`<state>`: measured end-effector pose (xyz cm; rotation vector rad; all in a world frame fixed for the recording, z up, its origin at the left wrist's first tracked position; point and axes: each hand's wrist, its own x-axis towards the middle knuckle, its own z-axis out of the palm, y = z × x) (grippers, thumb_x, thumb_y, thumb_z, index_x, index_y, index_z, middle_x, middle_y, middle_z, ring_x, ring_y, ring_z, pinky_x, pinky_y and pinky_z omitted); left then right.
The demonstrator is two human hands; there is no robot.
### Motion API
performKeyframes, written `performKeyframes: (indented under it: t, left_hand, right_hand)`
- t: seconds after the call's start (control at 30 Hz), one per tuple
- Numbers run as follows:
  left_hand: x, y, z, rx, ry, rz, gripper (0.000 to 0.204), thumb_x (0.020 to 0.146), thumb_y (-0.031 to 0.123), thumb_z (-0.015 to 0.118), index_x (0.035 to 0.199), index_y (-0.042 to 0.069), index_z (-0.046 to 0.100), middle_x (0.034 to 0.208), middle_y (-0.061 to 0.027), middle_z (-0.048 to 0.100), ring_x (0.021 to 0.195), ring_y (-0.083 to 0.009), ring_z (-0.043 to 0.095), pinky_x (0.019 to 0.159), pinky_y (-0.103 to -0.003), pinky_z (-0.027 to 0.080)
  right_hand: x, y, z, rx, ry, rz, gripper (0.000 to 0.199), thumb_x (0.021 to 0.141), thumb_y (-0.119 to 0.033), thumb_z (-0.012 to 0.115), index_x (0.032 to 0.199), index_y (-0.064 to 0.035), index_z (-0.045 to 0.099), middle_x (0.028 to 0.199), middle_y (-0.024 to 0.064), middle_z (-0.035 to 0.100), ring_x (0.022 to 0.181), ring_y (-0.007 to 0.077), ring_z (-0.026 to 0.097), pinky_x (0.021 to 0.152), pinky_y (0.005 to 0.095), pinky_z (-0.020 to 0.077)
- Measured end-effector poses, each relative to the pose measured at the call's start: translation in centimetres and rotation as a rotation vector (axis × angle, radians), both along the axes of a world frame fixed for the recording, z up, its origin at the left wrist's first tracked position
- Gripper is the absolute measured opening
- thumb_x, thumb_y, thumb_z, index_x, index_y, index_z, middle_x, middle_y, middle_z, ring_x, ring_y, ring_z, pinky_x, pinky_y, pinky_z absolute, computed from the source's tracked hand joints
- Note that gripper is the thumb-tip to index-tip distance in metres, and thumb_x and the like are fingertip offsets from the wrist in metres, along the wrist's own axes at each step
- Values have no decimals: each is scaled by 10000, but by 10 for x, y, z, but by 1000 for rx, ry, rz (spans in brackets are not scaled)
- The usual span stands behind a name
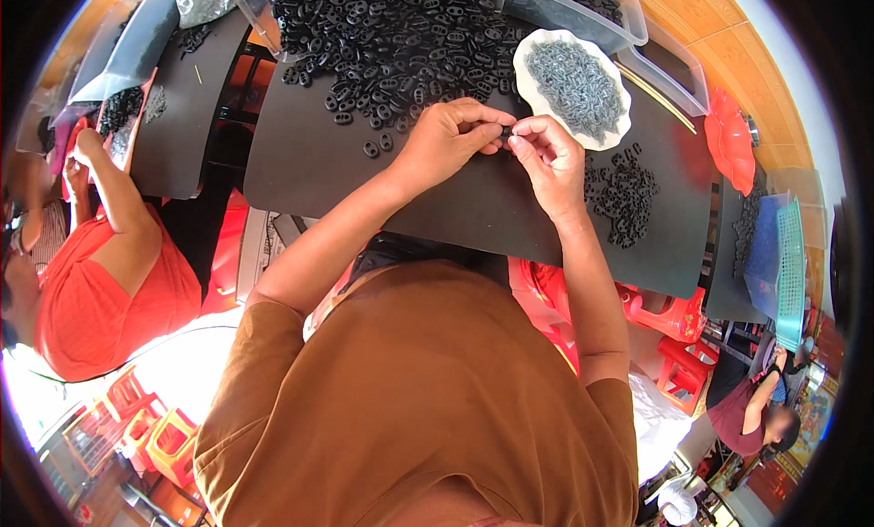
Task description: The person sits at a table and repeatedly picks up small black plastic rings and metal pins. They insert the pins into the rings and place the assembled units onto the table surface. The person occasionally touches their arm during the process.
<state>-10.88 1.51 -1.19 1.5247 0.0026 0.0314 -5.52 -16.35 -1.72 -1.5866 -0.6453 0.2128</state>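
Note:
My left hand [451,137] and my right hand [548,156] meet fingertip to fingertip over a black mat [455,199], pinching one small black plastic piece [506,130] between them. A large heap of the same black oval pieces [391,35] lies just beyond my left hand. A white scalloped dish [572,86] of small grey metal parts sits right behind my right hand. A smaller pile of black pieces [624,192] lies to the right of my right wrist.
Clear plastic tubs [583,4] stand at the back. A red dish [730,140] and a teal basket [790,272] are at the right. A person in a red top [100,272] works at another black mat [187,108] on the left. Red stools [674,318] stand below.

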Motion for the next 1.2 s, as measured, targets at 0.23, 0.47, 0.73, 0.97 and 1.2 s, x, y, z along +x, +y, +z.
performKeyframes:
  t: [0.23,0.47,0.73,0.97,1.2]
  left_hand:
    - [0,4,3,101,52,-53,152,881,56,656,1016,-14,648,903,-57,688,839,-97,652,765,-234,525]
    - [2,5,5,149,51,-89,129,865,25,654,986,-16,637,867,-64,703,833,-100,664,749,-245,530]
    - [7,3,1,208,-46,-60,80,859,24,667,928,-7,639,867,-58,698,834,-101,665,765,-250,530]
    - [10,4,-4,-42,-4,-135,98,850,4,671,936,6,622,883,-40,671,841,-96,645,763,-241,525]
    - [10,3,-6,-79,35,-97,135,825,-17,658,953,0,621,887,-44,660,840,-99,641,771,-241,520]
  right_hand:
    - [-2,1,1,-54,43,14,62,875,26,634,929,18,606,867,50,646,773,106,639,683,234,510]
    - [0,1,4,-44,209,72,68,906,-25,618,962,-1,585,873,46,641,772,112,637,709,231,502]
    - [6,-2,9,71,298,147,82,903,-87,636,947,-40,585,890,19,607,803,102,590,751,238,470]
    - [11,-3,8,141,405,202,65,903,-86,627,935,-47,586,879,11,601,788,100,575,740,241,457]
    - [9,-3,10,154,428,217,59,903,-75,627,936,-41,591,891,28,615,790,106,586,729,239,460]
